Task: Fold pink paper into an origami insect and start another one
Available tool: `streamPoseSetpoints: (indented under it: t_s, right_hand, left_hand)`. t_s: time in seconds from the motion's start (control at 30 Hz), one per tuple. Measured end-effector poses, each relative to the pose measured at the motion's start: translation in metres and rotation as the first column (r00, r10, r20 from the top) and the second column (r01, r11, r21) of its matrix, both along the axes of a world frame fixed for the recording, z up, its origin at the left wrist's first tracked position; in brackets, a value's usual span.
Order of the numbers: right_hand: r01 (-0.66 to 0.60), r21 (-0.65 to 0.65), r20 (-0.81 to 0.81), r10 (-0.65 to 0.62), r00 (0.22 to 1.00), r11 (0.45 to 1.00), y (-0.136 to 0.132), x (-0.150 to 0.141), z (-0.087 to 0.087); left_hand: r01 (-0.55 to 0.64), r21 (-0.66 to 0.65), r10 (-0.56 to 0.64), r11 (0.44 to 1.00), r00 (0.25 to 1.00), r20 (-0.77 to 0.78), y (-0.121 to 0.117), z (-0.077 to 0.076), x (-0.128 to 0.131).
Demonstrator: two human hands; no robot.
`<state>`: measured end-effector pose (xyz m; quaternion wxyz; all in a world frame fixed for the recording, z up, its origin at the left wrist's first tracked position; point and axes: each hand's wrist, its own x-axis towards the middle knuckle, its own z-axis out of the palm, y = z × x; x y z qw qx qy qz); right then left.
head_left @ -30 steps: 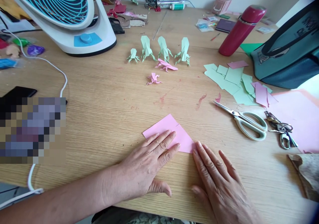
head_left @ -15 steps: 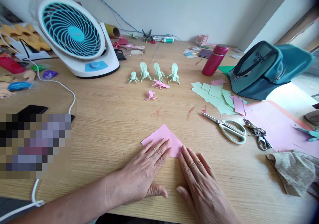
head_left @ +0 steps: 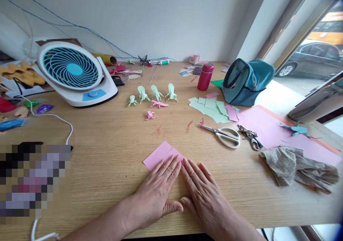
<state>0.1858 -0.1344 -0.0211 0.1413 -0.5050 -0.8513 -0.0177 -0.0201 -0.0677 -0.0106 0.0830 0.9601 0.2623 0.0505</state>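
Observation:
A pink sheet of paper, with a crease or edge line running across it, lies flat on the wooden table in front of me. My left hand rests palm down on its near right part, fingers stretched out and covering that portion. Beside it, my right hand also lies flat, its fingertips at the paper's right corner. Both thumbs point toward each other, slightly apart. Beyond the sheet stand a small pink origami figure, another pink one and several pale green origami figures.
Scissors and a bunch of keys lie to the right, near green paper pieces. Farther back are a red flask and a teal bag. A grey-brown cloth lies at right, a fan stands at left.
The camera view has tilted up and turned right. My left fingers have slid toward the paper's right corner, and the two hands are closer together.

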Motion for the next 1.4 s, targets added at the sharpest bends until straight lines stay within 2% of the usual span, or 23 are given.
streamPoseSetpoints:
  t_s: [0.27,0.4,0.5,0.63,0.8,1.0,1.13,1.27,1.33,1.4]
  right_hand:
    - [0.025,0.011,-0.001,-0.025,1.0,1.0,-0.001,0.001,-0.005]
    - [0.039,-0.035,0.0,-0.039,0.999,0.999,-0.003,0.0,-0.004]
    - [0.077,-0.084,-0.018,-0.078,0.997,0.993,-0.007,-0.001,-0.001]
    - [0.07,-0.095,-0.03,-0.073,0.997,0.993,-0.01,0.001,-0.001]
    - [0.09,-0.038,0.012,-0.09,0.996,0.995,-0.016,0.002,-0.008]
    - [0.197,0.152,0.044,-0.205,0.978,0.969,-0.052,-0.007,-0.017]
    - [0.16,0.203,0.05,-0.173,0.984,0.966,-0.077,-0.011,-0.02]
    - [0.171,0.249,-0.062,-0.161,0.985,0.953,-0.087,-0.003,-0.026]
    - [0.165,0.276,-0.164,-0.122,0.979,0.947,-0.089,0.002,-0.027]
    - [0.1,0.274,-0.262,-0.025,0.965,0.956,-0.09,0.006,-0.024]
  left_hand:
    - [0.0,0.116,0.0,0.993,1.0,-0.001,0.001,-0.003,-0.005]
    - [-0.016,0.165,0.019,0.986,1.0,-0.018,0.004,-0.007,-0.02]
    - [-0.071,0.183,0.078,0.98,0.996,-0.034,0.004,-0.008,-0.035]
    - [-0.132,0.17,0.142,0.976,0.989,-0.044,0.001,-0.007,-0.049]
    - [-0.187,0.128,0.193,0.974,0.981,-0.036,-0.003,-0.007,-0.05]
    - [-0.281,-0.021,0.282,0.959,0.959,0.026,-0.001,-0.008,-0.049]
    - [-0.306,-0.176,0.327,0.935,0.939,0.104,-0.003,-0.001,-0.05]
    - [-0.304,-0.291,0.371,0.907,0.904,0.213,-0.001,0.009,-0.047]
    - [-0.283,-0.368,0.404,0.886,0.862,0.308,0.009,0.015,-0.042]
    - [-0.214,-0.473,0.449,0.855,0.762,0.466,0.027,0.021,-0.034]
